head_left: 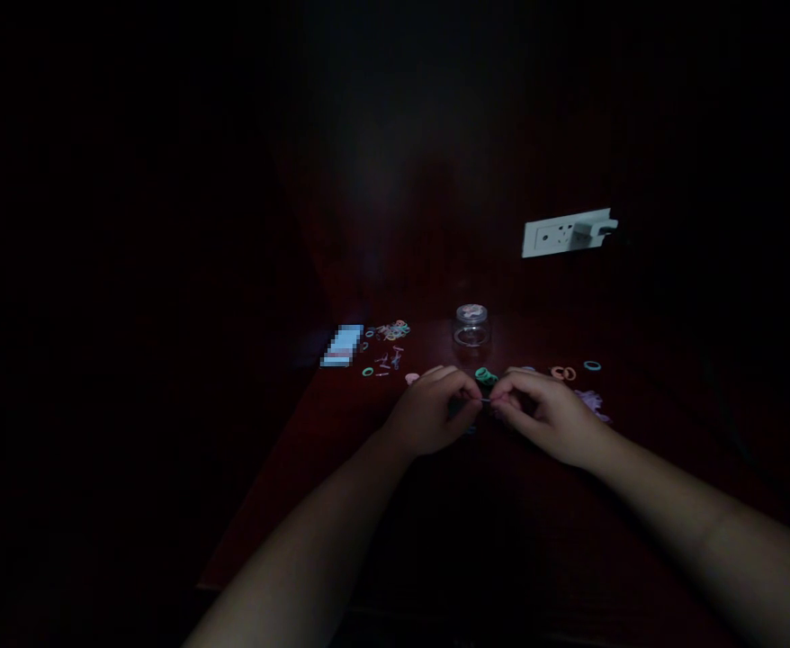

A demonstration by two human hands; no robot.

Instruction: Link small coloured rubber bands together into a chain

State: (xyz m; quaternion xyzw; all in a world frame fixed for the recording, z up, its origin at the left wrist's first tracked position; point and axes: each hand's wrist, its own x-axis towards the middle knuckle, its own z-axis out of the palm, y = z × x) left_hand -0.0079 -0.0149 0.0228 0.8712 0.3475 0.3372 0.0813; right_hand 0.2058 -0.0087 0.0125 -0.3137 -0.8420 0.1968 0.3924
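Over the dark red table (287,504), my left hand (432,409) and my right hand (550,414) meet with fingertips nearly together. Both pinch a thin pale strand (485,400), which shows in the small gap between them; its kind is too small to make out. Just beyond the fingertips lies a cluster of green hair ties (485,376). Past my right hand sit orange hair ties (562,373) and a blue hair tie (592,366). A heap of purple bands (590,402) is partly hidden behind that hand. A pink piece (412,379) touches my left hand's outline.
A clear lidded jar (471,331) stands behind the hands. Farther left lie a pile of mixed small bands (393,331), a green ring (367,372) and a lit, pixelated screen (342,346). A wall socket (567,234) holds a plug. The surroundings are very dark.
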